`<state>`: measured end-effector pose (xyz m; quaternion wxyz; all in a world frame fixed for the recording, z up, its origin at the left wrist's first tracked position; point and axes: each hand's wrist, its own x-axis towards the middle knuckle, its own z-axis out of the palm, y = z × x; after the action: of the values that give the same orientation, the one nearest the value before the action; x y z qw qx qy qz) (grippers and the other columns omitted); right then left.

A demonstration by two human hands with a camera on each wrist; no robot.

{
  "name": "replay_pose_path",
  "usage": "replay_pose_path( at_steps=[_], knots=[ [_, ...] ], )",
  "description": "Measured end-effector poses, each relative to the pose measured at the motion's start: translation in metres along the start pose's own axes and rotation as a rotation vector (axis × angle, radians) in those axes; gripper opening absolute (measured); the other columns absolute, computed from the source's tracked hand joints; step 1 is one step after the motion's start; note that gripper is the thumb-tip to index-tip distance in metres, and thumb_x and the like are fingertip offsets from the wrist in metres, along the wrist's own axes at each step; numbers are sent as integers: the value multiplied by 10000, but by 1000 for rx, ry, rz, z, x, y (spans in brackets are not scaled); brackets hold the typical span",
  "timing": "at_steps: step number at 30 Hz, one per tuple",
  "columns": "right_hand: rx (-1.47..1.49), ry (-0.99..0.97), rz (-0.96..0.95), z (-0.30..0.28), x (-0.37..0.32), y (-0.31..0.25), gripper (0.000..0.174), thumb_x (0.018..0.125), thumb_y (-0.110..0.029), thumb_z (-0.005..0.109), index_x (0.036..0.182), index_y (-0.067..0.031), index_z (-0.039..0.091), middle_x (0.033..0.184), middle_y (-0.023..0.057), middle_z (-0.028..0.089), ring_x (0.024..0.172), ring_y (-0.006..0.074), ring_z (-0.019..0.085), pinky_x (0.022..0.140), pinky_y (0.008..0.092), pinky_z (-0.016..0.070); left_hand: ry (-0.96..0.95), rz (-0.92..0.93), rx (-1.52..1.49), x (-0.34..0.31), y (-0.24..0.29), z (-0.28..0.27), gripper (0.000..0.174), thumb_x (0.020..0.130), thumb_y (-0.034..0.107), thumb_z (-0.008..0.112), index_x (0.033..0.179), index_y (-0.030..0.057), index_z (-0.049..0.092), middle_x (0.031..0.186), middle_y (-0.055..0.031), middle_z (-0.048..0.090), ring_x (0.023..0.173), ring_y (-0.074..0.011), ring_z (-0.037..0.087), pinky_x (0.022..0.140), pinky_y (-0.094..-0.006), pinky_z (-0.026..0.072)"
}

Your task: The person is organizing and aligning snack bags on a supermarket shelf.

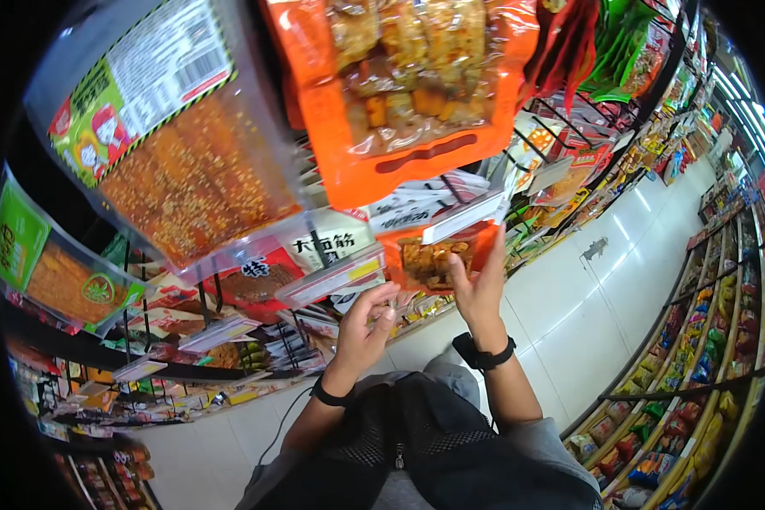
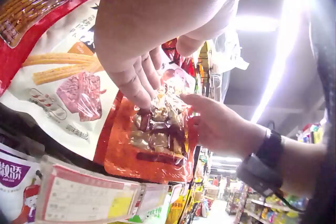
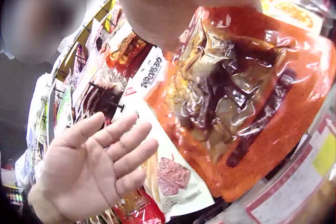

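An orange snack pack [image 1: 429,260] with a clear window over brown pieces hangs at the shelf front. At its right side is my right hand [image 1: 482,293], thumb over the front and fingers extended along the edge. My left hand [image 1: 364,333] is lower left of the pack in the head view, fingers loosely bent. Seen from the right wrist, the left hand [image 3: 94,163] has its palm showing and fingers spread, holding nothing. The left wrist view has its fingers overlapping the orange pack [image 2: 149,140]. A cream snack pack [image 2: 60,98] hangs beside it.
Large hanging packs, one orange [image 1: 416,166] and one clear with sesame-topped food [image 1: 204,178], fill the upper head view. Price-tag holders [image 1: 336,276] stick out near the hands. An aisle floor [image 1: 603,255] runs to the right, with another snack shelf [image 1: 697,340] across it.
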<state>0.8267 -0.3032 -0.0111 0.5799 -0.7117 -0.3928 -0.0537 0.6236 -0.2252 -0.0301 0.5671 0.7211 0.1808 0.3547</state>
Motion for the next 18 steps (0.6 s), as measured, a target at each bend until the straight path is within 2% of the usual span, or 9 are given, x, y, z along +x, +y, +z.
replay_pose_path(
  at_steps=[2,4,8,9,12,13,15,17,18],
  knots=[
    [87,-18,9,10,14,9,869,866,-190,764,1494,102,240,1443,342,430,1330,444,470,1109,432,388,77,29,-29,6,-2,1,419,1021,178,573,1378,-27,494,1369,-168,580,1219,-227,597,954,-323,509],
    [7,-84,-43,12,29,12,857,871,-204,764,1488,97,252,1409,339,465,1294,448,504,1074,434,423,102,23,-44,14,3,10,439,1024,171,568,1399,-33,467,1391,-174,563,1270,-239,562,997,-328,479],
    [215,-163,31,29,44,29,736,881,-182,745,1445,60,337,1333,304,538,1205,447,570,999,444,471,204,4,-46,28,3,24,477,1026,183,568,1426,-34,426,1393,-208,547,1293,-270,543,1066,-356,426],
    [364,-181,155,21,49,26,605,894,-159,722,1394,12,427,1264,263,596,1125,395,627,949,426,498,255,7,-25,30,3,35,481,1029,202,564,1428,-30,424,1397,-208,547,1295,-282,542,1065,-371,428],
    [435,-219,164,20,49,48,497,908,-149,703,1340,-18,496,1202,228,629,1044,334,660,915,400,511,347,-1,26,30,-9,42,486,1032,216,561,1435,-18,424,1399,-202,550,1303,-285,536,1057,-383,437],
    [428,-258,189,10,46,46,450,914,-128,685,1314,4,525,1187,206,632,1040,288,648,925,379,501,368,-11,37,27,-11,42,483,1032,217,562,1434,-15,430,1403,-196,547,1307,-282,534,1053,-383,442],
    [493,-345,189,0,36,57,477,908,-115,682,1337,11,515,1217,207,625,1090,294,635,956,380,488,407,-31,60,24,-10,48,481,1032,219,563,1434,-12,435,1407,-189,545,1310,-279,532,1048,-383,447],
    [553,-432,177,-4,36,65,505,903,-103,678,1361,19,504,1247,208,619,1140,300,621,987,381,475,488,-33,52,25,-7,58,473,1022,211,594,1408,-21,449,1379,-183,553,1315,-259,517,1102,-382,384],
    [575,-495,137,-5,37,67,587,901,-114,676,1414,30,431,1314,229,571,1204,320,581,1025,386,447,504,-36,62,27,-6,63,473,1022,211,594,1408,-21,449,1379,-183,553,1315,-259,517,1102,-382,384]
  ],
)
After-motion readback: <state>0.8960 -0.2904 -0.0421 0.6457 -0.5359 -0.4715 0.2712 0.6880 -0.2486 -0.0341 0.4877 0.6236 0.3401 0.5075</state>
